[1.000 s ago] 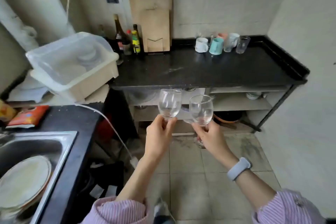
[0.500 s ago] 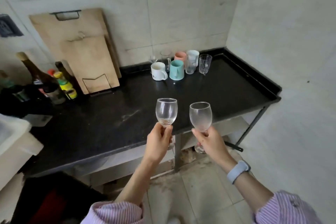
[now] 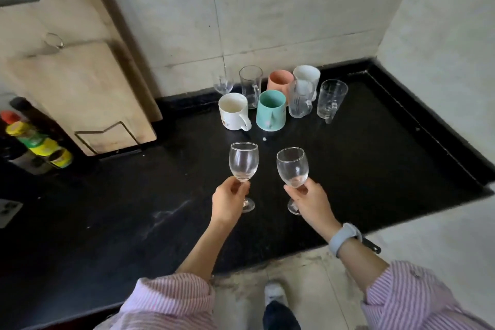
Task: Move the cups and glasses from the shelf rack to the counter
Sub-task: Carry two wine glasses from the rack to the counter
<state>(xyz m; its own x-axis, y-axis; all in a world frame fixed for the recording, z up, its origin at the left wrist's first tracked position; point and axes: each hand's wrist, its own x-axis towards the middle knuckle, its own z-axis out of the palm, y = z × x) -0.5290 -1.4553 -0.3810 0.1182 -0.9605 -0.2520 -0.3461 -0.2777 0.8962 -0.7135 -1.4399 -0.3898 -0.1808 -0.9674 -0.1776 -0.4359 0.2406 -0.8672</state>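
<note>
Compared with half a second ago, the view has closed in on the black surface (image 3: 375, 169): both hands have come forward over it, and the cluster of cups at the back wall now sits just beyond the two held glasses, where before the hands hung at the front edge.

The left hand (image 3: 230, 201) has its grip clamped on the stem of the left wine glass (image 3: 243, 162), fingers pinched just under the bowl; the foot shows below the hand, and whether it touches the surface cannot be told. The right hand (image 3: 310, 203), a pale watch (image 3: 344, 238) on its wrist, is closed the same way on the right wine glass (image 3: 292, 167). Both glasses are clear, empty, upright and side by side, not touching.

Behind them stand a white mug (image 3: 233, 112), a teal cup (image 3: 271, 110), a salmon cup (image 3: 280, 80), a white cup (image 3: 306, 75), two clear handled glass mugs (image 3: 330, 98), a tall tumbler (image 3: 250, 86) and a small stemmed glass (image 3: 222, 84). Wooden cutting boards (image 3: 80, 94) lean against the wall at left, with bottles (image 3: 34, 139) beside them.
</note>
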